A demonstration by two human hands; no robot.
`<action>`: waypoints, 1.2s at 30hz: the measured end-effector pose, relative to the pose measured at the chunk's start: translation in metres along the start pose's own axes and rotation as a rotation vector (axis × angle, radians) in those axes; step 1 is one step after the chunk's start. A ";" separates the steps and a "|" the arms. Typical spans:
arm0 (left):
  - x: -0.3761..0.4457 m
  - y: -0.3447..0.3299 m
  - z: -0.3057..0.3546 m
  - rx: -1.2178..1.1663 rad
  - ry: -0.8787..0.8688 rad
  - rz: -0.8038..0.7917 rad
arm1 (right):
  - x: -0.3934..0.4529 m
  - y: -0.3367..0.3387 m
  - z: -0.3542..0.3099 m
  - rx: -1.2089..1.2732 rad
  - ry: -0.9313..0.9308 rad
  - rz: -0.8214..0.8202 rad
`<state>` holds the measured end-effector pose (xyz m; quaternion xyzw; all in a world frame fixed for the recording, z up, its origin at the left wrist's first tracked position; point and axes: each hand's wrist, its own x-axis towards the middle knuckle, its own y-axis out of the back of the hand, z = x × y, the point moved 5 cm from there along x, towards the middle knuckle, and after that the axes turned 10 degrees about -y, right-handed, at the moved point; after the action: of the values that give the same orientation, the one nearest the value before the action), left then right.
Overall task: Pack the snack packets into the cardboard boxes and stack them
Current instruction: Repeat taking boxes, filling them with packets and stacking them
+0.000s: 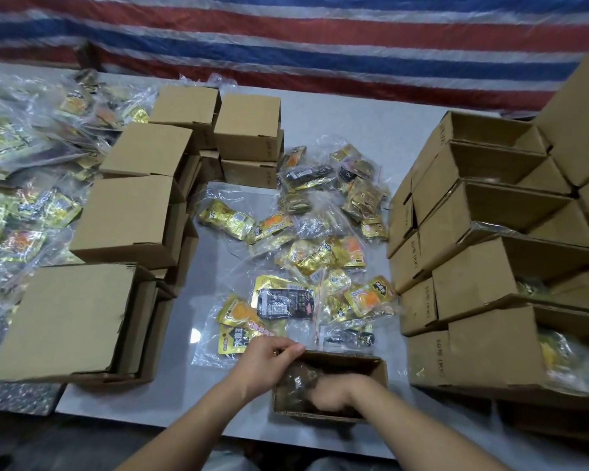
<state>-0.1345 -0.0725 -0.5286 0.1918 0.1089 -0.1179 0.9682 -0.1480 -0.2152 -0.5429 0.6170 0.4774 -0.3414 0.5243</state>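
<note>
Head view is looking down on the bench (238,107) as you are working near its front edge. Going from the left: the closed cardboard boxes (126,219) are standing stacked along that side, well apart from your hands. Your left hand (269,362) is resting on the near-left rim of the open box (378,372), fingers (291,350) curled over the edge, apparently steadying it. Just beyond that hand, the loose snack packets (286,300) are lying flat in clear bags, spreading away from you up the bench, so the left hand is the nearer one for the next pick. To the right, your right hand (334,399) is reaching down inside the open box, pressing on a dark bagged packet (298,379); whether its fingers are gripping it, you cannot tell from here. Farthest right, the filled open boxes (473,266) are standing stacked in steps.
</note>
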 end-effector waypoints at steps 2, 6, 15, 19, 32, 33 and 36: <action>0.001 0.001 0.000 0.012 -0.002 0.003 | 0.005 0.003 -0.004 0.029 -0.034 -0.001; 0.005 0.006 0.001 -0.004 0.029 0.015 | -0.002 0.010 0.000 0.081 -0.049 0.060; 0.004 0.006 0.002 -0.006 0.024 -0.006 | 0.004 0.008 0.003 0.083 -0.114 0.102; 0.003 0.006 0.002 -0.025 0.025 -0.008 | 0.009 0.005 0.002 0.144 -0.141 0.146; 0.042 0.067 -0.027 0.601 -0.012 -0.046 | -0.062 0.042 0.015 0.357 0.061 0.264; 0.049 0.071 -0.032 0.728 -0.021 -0.120 | -0.066 0.044 0.017 0.371 0.072 0.285; 0.059 0.071 -0.053 1.022 -0.014 -0.418 | -0.077 0.052 0.023 0.484 0.090 0.382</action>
<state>-0.0686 0.0014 -0.5673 0.6109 0.0673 -0.3467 0.7086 -0.1207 -0.2545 -0.4603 0.8170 0.2804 -0.3128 0.3950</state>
